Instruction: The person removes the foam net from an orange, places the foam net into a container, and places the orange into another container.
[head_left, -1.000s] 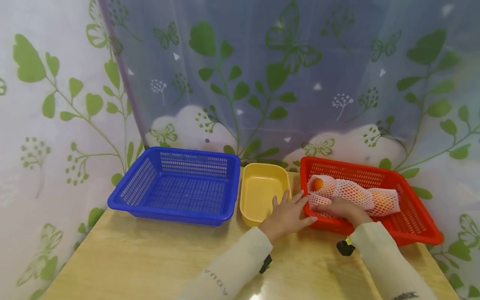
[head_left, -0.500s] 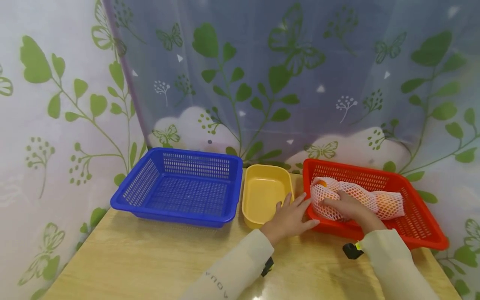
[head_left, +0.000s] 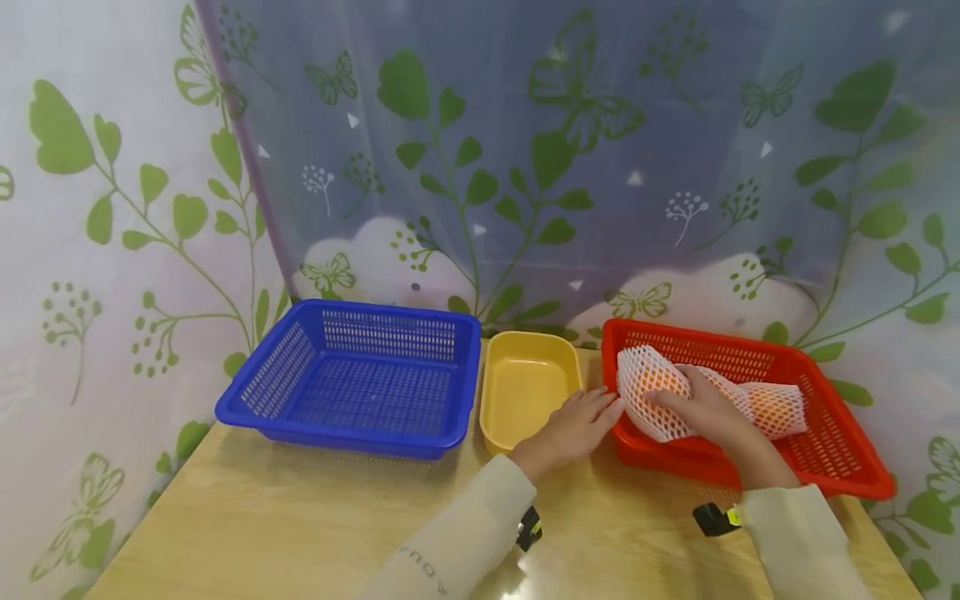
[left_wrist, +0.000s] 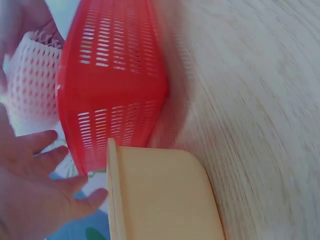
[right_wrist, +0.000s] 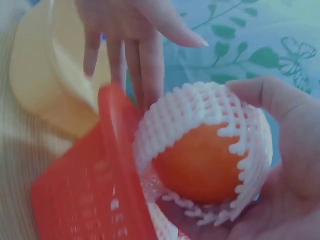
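Observation:
My right hand point(head_left: 712, 412) grips an orange fruit point(right_wrist: 200, 162) in a white foam net point(head_left: 652, 392), at the left end of the red basket point(head_left: 675, 458). In the right wrist view, fingers and thumb curve round the netted fruit, whose bare orange skin shows through the net's opening. More netted fruit point(head_left: 772, 408) lies behind the hand inside the basket, partly hidden. My left hand point(head_left: 573, 425) is at the basket's left rim, over the side of the yellow container point(head_left: 528, 392). Its fingers are extended and spread in the left wrist view, holding nothing.
A blue perforated basket point(head_left: 375, 392) stands at the left with nothing in it. The yellow container sits between the two baskets on the wooden table point(head_left: 315, 517). A patterned curtain point(head_left: 465, 275) hangs directly behind them.
The right hand has taken hold of the leftmost netted fruit, raised it slightly and turned it. The left hand's fingers have drawn closer together, staying by the basket rim.

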